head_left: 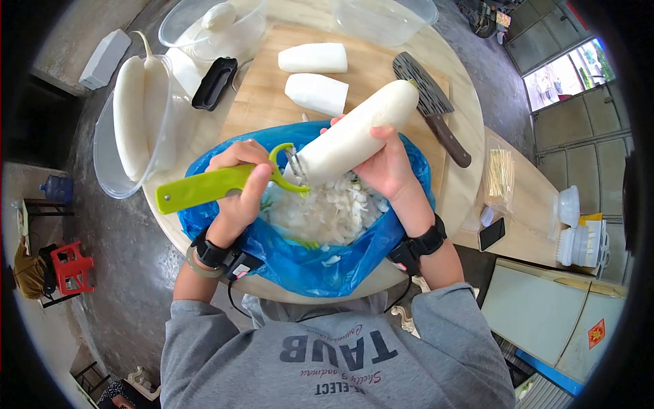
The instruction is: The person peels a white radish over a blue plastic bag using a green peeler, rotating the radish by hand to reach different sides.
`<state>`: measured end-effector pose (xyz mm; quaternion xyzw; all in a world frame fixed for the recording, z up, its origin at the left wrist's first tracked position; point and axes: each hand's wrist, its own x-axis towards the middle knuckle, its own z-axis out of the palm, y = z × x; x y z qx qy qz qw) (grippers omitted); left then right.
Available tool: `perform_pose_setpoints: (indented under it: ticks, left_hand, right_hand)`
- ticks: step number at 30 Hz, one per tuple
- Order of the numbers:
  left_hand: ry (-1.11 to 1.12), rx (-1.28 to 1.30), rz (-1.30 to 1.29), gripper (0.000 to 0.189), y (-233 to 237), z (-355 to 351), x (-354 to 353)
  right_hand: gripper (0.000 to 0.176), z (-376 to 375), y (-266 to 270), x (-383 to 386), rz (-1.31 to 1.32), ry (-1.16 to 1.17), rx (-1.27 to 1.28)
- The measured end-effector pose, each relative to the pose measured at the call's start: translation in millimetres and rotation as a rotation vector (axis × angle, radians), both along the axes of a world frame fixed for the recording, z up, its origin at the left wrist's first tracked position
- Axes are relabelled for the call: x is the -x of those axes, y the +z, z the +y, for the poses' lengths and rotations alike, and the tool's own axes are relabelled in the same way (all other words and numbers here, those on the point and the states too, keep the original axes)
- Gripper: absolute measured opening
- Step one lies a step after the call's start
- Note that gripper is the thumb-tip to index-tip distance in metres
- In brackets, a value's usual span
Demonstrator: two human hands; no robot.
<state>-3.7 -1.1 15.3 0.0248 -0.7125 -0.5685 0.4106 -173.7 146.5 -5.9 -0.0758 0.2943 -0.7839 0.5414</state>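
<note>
My left hand (240, 178) is closed round the green peeler (204, 189), whose blade meets the lower end of a large white radish (354, 129). My right hand (390, 160) grips that radish from its right side, and it slants up to the right. Below both hands, a blue plastic bag (306, 269) lies open, with many white peelings (334, 211) inside. Two cut radish pieces (313, 58) rest on the wooden cutting board (262, 88) beyond the bag.
A cleaver (426, 92) lies on the board's right side. Clear tubs stand left (102, 146) and at the back, the left one holding whole radishes (133, 119). A black tray (215, 83) sits left of the board. A phone (492, 234) and skewers (500, 174) are on a right-hand table.
</note>
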Motion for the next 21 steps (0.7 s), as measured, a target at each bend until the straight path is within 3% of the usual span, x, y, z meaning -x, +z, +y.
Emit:
perform_pose_setpoints:
  ticks: [4,6,11,15,21]
  left_hand:
    - [-0.072,0.233,-0.085,0.013,10.1,-0.1,-0.4]
    - [-0.092,0.352,-0.151,0.025,18.1,1.3,-0.7]
    - [-0.011,0.522,-0.134,0.031,21.1,8.3,4.7]
    - [0.013,0.532,-0.161,0.034,19.7,9.5,8.1]
    - [0.078,0.463,-0.21,0.019,20.4,10.8,5.9]
  right_hand:
    - [0.066,-0.8,3.1,-1.3,0.035,0.031,-0.026]
    - [0.066,-1.1,1.7,-0.8,0.016,0.026,-0.031]
    - [0.064,-2.1,3.0,-1.8,-0.02,-0.028,-0.032]
    - [0.062,-1.4,4.7,-3.0,-0.025,0.012,-0.023]
    - [0.064,-2.5,1.2,-5.9,0.06,0.002,-0.051]
